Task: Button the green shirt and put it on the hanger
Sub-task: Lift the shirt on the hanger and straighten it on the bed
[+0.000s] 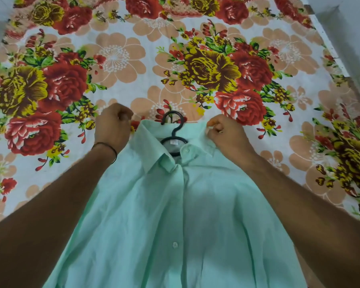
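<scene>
One green shirt lies front up on the bed, its placket closed, with two buttons showing: one at the collar and one lower. One black hanger sits inside the neck, its hook poking out past the collar. The right hand pinches the collar's right side. The left hand, fingers curled, seems to grip the left shoulder edge. A floral bedsheet lies beneath.

A pale mint-green cotton shirt lies front closed on a floral-printed bedsheet, with a black plastic hanger hooking out of its collar. The right hand pinches the collar's edge. The left hand, fingers curled, seems to grip the opposite side.
</scene>
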